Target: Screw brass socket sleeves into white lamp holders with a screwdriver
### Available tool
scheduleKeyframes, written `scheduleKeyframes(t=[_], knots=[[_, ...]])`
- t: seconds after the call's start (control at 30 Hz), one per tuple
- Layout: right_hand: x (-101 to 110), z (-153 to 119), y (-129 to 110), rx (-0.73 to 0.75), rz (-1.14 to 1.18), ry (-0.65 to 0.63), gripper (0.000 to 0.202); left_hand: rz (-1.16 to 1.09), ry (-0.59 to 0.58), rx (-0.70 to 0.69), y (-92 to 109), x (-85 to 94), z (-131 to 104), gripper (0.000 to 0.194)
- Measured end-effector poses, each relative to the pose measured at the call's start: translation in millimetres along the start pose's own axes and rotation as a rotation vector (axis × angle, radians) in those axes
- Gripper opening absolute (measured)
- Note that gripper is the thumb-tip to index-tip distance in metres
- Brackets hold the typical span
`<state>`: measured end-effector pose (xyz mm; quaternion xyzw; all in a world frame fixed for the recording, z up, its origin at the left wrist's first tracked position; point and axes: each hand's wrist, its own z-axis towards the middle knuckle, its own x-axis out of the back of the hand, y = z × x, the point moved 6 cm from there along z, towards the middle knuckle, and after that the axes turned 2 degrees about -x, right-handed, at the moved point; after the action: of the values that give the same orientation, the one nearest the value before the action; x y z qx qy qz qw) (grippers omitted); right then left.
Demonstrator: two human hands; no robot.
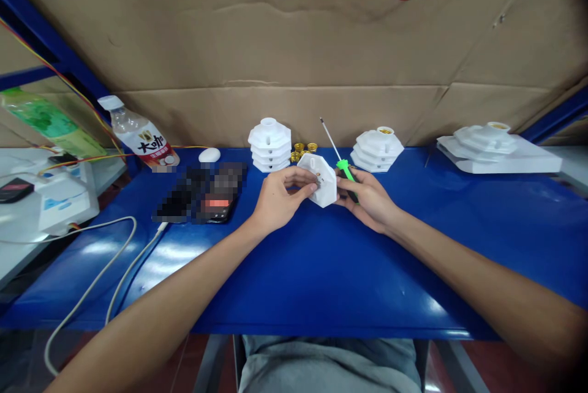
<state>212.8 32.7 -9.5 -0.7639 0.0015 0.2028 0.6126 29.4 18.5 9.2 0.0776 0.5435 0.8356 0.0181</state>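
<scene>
My left hand pinches the left side of a white octagonal lamp holder, whose underside with small metal parts faces me. My right hand is wrapped round a green and black screwdriver, its shaft pointing up and left. The right fingertips also reach the holder's right edge. Just behind the holder lie several brass screw shells. To their left stands a stack of white holders; to the right is another stack, the top one showing a brass thread.
More white holders rest on a white box at the far right. Two phones, a white oval case, a labelled bottle and a white cable are on the left of the blue table.
</scene>
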Motion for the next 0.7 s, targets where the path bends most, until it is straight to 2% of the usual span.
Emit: scheduleKeyframes(t=[0.33,0.53,0.7], knots=[[-1.9,-1.7,1.1,0.009,-0.031,-0.008,0.034,0.042,0.035,0.093,0.0,1.4,-2.2,0.02],[-3.3,-2.2,1.5,0.007,-0.045,-0.01,0.036,0.022,0.075,0.174,-3.6,4.2,-3.2,0.032],[-2.9,-2.0,1.7,0.024,-0.064,-0.008,0.036,0.039,0.076,0.176,-4.4,5.0,-2.7,0.035]])
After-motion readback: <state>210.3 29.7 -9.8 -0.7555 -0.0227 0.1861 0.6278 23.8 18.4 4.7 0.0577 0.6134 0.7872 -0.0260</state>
